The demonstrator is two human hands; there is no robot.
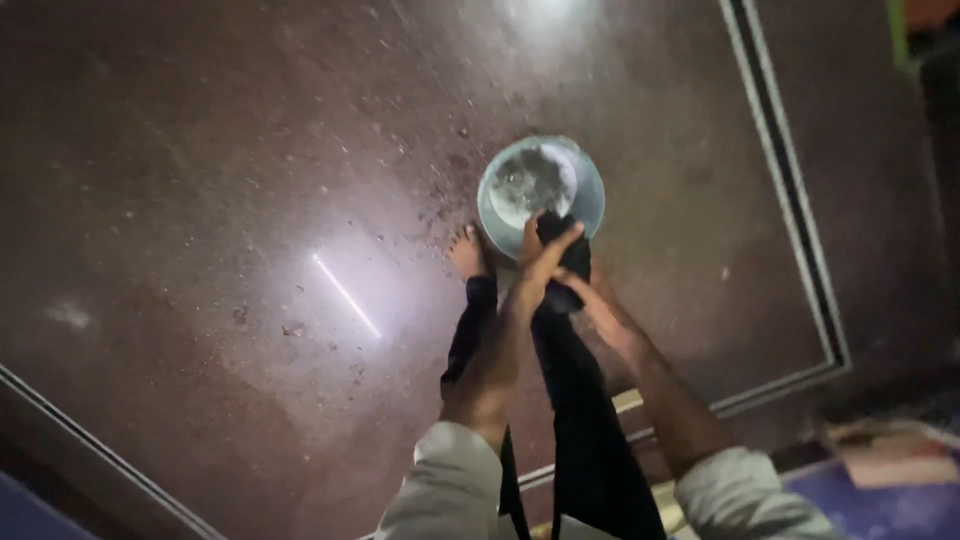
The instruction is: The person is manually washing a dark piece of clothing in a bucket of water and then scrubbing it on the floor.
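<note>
Left hand and right hand both clench dark wet cloth above round pale-blue foamy water basin.

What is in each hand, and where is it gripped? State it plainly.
Both hands, left hand and right hand, grip one dark cloth bunched over the basin; exact grip points are unclear.

Dark cloth, bunched and gripped between both hands, held just over the near rim of a round pale basin with foamy water.
</note>
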